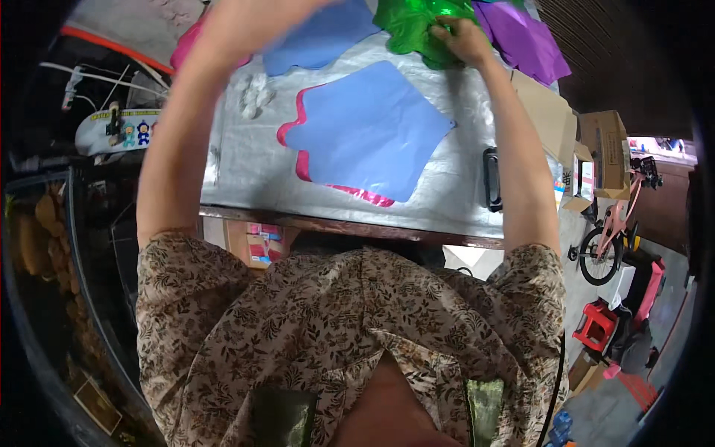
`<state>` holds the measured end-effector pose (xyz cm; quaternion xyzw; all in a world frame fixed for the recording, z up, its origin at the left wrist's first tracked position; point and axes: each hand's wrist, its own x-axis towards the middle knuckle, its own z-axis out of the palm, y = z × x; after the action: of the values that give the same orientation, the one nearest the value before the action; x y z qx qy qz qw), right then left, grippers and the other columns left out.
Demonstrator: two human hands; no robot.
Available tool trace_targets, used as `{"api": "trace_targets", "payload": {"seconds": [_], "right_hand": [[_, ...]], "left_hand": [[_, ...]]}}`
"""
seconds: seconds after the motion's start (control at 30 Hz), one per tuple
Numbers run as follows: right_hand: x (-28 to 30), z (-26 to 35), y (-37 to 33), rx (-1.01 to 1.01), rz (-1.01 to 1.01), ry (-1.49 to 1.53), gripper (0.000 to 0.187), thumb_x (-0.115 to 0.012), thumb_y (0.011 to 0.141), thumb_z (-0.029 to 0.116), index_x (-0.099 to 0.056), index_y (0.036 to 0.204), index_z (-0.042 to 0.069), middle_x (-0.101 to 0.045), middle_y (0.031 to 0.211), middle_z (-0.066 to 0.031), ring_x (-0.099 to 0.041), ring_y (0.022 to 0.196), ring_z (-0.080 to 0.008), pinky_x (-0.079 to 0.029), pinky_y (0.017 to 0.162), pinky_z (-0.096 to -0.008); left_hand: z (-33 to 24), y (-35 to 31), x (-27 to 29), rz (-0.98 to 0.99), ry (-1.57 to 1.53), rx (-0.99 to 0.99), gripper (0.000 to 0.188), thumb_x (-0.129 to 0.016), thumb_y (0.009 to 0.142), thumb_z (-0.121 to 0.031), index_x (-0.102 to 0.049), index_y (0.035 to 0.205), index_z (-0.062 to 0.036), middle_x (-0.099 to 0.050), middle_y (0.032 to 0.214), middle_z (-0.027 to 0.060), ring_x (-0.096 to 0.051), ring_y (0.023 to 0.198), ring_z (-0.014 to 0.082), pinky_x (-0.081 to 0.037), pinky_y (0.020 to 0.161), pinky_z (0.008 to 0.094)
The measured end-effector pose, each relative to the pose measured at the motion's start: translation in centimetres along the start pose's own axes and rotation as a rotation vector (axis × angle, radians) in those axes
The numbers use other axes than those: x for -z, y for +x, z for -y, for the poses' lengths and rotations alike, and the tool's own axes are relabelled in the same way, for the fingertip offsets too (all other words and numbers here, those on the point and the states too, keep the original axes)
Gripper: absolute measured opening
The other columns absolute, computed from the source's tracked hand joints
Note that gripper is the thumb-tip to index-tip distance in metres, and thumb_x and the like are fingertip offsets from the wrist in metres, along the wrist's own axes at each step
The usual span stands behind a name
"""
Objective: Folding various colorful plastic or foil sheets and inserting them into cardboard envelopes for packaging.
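Note:
On the silver-covered table a flat blue foil piece with a scalloped, pointed outline lies in front of me. It looks like an uninflated foil balloon, and pink foil shows along its left and lower edges. At the far side my right hand has its fingers bent together on a shiny green foil piece. My left hand is stretched over another blue foil piece, smeared by motion and partly cut off by the upper edge; its fingers cannot be made out.
Purple foil lies at the far right, pink foil at the far left. A small clump of clear plastic and a black oblong object rest on the table. Cardboard boxes stand to the right, near a pink bicycle.

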<state>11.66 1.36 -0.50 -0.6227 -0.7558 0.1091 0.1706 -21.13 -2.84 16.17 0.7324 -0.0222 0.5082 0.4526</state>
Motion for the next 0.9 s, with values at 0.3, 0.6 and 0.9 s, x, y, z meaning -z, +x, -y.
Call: {"api": "trace_targets", "payload": {"seconds": [0.3, 0.6, 0.9], "right_hand": [[5.0, 8.5, -12.6, 0.154, -0.426, 0.382, 0.037, -0.054, 0.104, 0.017, -0.060, 0.137, 0.004, -0.062, 0.140, -0.0116, -0.056, 0.131, -0.0220, -0.039, 0.113, -0.0434], [-1.9, 12.5, -22.1, 0.307, 0.044, -0.270, 0.054, -0.067, 0.094, 0.035, -0.056, 0.142, 0.012, -0.052, 0.149, -0.0133, -0.038, 0.145, -0.0361, -0.021, 0.120, -0.0620], [-1.8, 15.0, -26.3, 0.242, -0.006, -0.374, 0.050, -0.070, 0.091, 0.034, -0.063, 0.131, 0.005, -0.062, 0.136, -0.0155, -0.052, 0.134, -0.0338, -0.022, 0.120, -0.0605]], "left_hand": [[-0.4, -19.9, -3.7, 0.297, 0.689, 0.484, 0.024, -0.071, 0.084, -0.001, -0.077, 0.105, -0.0100, -0.075, 0.108, 0.0068, -0.072, 0.093, 0.0210, -0.059, 0.082, 0.0317], [0.2, -23.2, -2.5, 0.238, 0.661, 0.551, 0.030, -0.075, 0.082, -0.011, -0.073, 0.112, -0.0058, -0.070, 0.119, 0.0093, -0.067, 0.107, 0.0279, -0.054, 0.092, 0.0383], [-1.8, -23.5, -3.9, 0.261, 0.930, 0.587, 0.069, -0.087, 0.072, -0.029, -0.060, 0.132, -0.0088, -0.056, 0.137, 0.0143, -0.052, 0.127, 0.0371, -0.044, 0.105, 0.0452]]}}
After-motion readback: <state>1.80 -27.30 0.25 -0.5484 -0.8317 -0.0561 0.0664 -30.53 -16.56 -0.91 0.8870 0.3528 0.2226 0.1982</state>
